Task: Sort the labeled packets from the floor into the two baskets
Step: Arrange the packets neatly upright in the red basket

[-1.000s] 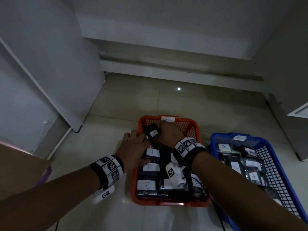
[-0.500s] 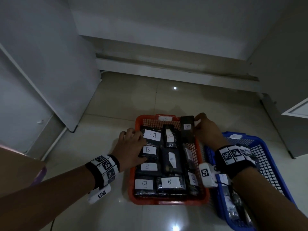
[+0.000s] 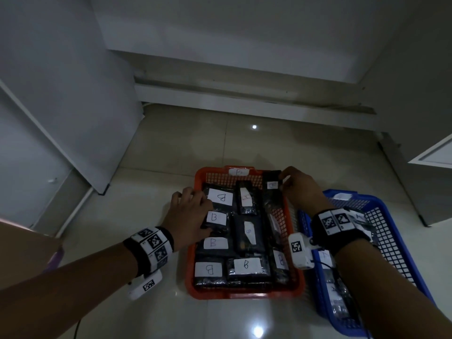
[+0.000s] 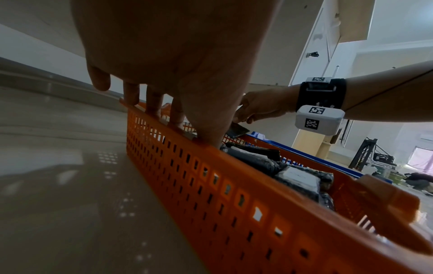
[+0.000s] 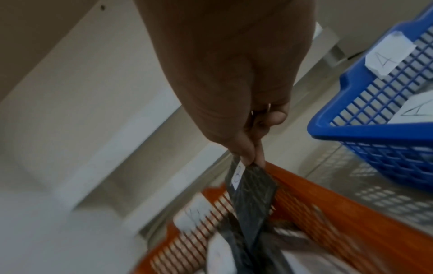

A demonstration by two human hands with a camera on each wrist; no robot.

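An orange basket (image 3: 244,296) marked B holds several black packets with white B labels. My left hand (image 3: 195,211) rests on its left rim, fingers (image 4: 152,109) straight on the edge and thumb down inside against a packet. My right hand (image 3: 283,183) pinches the top of a black packet labelled B (image 3: 271,184) and holds it upright at the basket's far right corner. The right wrist view shows thumb and fingers (image 5: 254,159) nipping that packet (image 5: 253,194) over the orange wall. A blue basket (image 3: 401,265) marked A, with A-labelled packets, stands on the right, partly hidden by my right forearm.
Tiled floor (image 3: 244,143) stretches beyond the baskets to a low white step (image 3: 244,94). A white cabinet door (image 3: 73,106) stands to the left and a cabinet corner (image 3: 428,155) to the right. A brown box edge (image 3: 19,243) sits at the far left.
My right hand has carried the packet from the middle of the orange basket to its far right corner and now barely moves. The left hand has stayed on the rim.
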